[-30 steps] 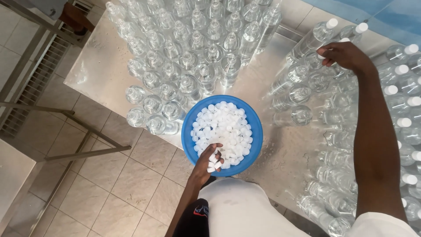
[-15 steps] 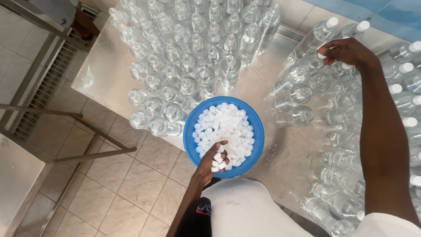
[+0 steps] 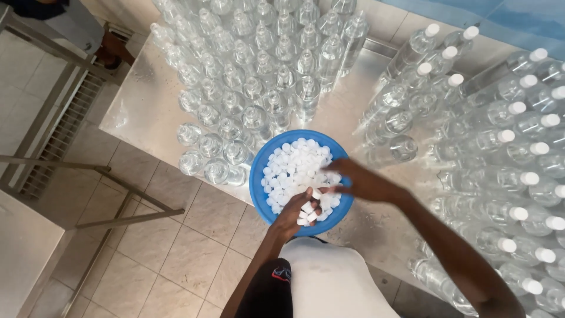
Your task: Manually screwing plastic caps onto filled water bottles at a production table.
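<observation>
While both hands meet over round blue plastic bowl (image 3: 259,176) of white bottle caps (image 3: 294,168) at metal surface (image 3: 138,112) edge, left hand (image 3: 299,211) cups several caps, right hand (image 3: 362,182) pinches one; capped clear plastic bottles (image 3: 518,176) right, uncapped bottles (image 3: 253,76) left remain.

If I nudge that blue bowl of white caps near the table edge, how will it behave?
The blue bowl probably slides easily, since the metal table looks smooth and wet. It overhangs the edge, so a push toward the person may tip it. The white caps look small, light and loose, likely to scatter.
</observation>
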